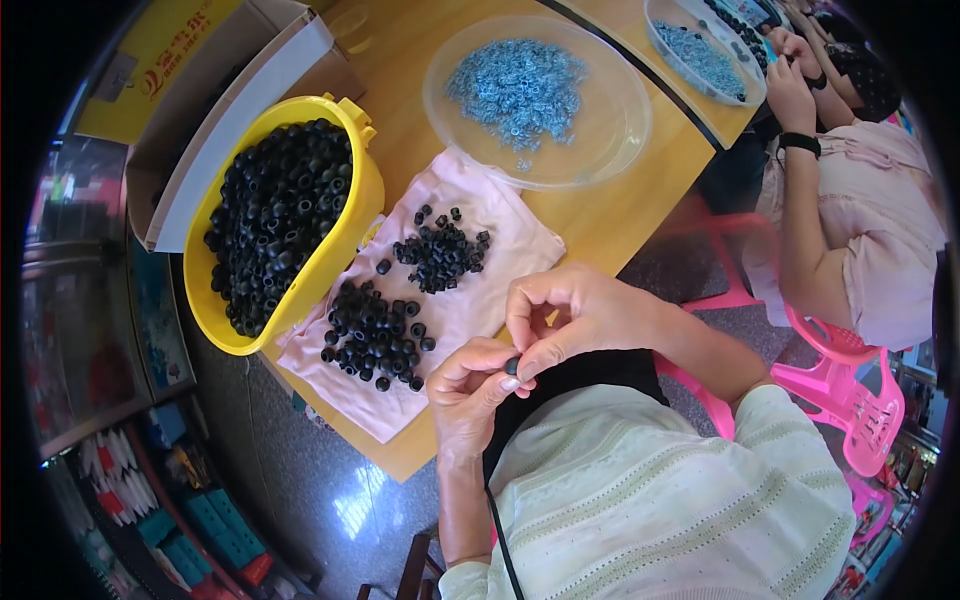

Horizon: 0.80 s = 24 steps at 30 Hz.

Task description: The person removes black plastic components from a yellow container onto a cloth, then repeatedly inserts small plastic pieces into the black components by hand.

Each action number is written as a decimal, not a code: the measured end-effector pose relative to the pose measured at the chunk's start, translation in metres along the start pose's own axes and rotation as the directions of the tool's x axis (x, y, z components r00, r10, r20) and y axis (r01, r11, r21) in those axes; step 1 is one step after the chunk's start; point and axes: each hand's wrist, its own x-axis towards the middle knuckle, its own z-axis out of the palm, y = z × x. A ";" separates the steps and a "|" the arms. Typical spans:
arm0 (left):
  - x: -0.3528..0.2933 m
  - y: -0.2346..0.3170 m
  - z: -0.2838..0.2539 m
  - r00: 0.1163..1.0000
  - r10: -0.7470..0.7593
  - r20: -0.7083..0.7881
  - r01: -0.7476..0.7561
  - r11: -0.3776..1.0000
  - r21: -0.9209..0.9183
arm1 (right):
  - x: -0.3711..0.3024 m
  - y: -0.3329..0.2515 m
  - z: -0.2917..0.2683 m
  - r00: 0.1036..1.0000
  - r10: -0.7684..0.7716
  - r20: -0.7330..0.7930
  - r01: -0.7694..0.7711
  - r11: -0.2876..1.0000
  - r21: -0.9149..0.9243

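Close to my body, just past the table's edge, both hands meet at a small black cylindrical part [512,367]. My left hand [468,392] pinches it between thumb and forefinger. From the other side my right hand [578,318] presses thumb and fingertip against it, its fingers curled; anything smaller between the fingertips is hidden. On a pink cloth [470,192] lie two piles: rounded black hollow parts [368,335] nearer the front, and smaller black pieces [440,255] behind them.
At left, a yellow basket [372,190] brims with black hollow parts, beside an open cardboard box [225,110]. A clear round tray [610,130] holds small bluish transparent pieces. Another person's hands [790,90] work by a second tray [745,85] at far right. Pink plastic stools [850,395] stand below.
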 end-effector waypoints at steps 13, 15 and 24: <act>0.013 -0.001 -0.007 0.993 -0.070 -0.094 0.085 0.982 0.170 | 0.059 0.005 -0.025 0.759 -0.621 -0.195 0.132 0.440 -0.888; 0.014 -0.002 -0.008 0.995 -0.070 -0.072 0.079 0.987 0.138 | 0.065 0.004 -0.028 0.794 -0.582 -0.177 0.040 0.341 -0.939; 0.016 -0.002 -0.008 0.996 -0.067 -0.053 0.073 0.989 0.129 | 0.081 0.010 -0.026 0.761 -0.619 -0.195 -0.004 0.296 -0.955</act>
